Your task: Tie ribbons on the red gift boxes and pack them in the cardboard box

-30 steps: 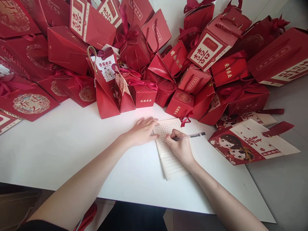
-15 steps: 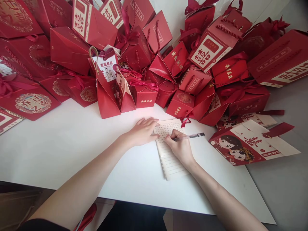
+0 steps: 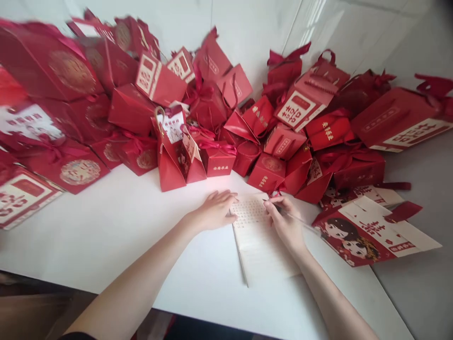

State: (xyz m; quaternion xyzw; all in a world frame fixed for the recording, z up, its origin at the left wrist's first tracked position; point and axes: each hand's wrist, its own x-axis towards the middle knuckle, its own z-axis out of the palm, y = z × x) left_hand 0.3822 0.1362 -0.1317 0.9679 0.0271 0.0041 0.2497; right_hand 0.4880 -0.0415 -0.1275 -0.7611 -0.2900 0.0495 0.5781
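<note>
A lined notebook (image 3: 260, 245) lies on the white table, its upper rows filled with small handwriting. My left hand (image 3: 216, 211) rests flat at the notebook's upper left edge, fingers spread, with the thumb and fingertips touching the page. In my right hand (image 3: 285, 219) is a pen (image 3: 306, 225), held between thumb and fingers. The pen's tip is near the upper right part of the page, and its barrel, slightly blurred, points to the right. Whether the tip touches the paper I cannot tell.
Many red gift boxes (image 3: 266, 172) with ribbons and cords are piled along the back of the white table (image 3: 116, 241). A flat red and cream bag (image 3: 361, 231) with cartoon figures lies right of my right hand. A tiled wall (image 3: 244, 28) stands behind.
My right hand with the pen has moved right and away from the written lines, toward the page's upper right edge. The whole view has shifted, showing more wall. My left hand stays on the notebook.
</note>
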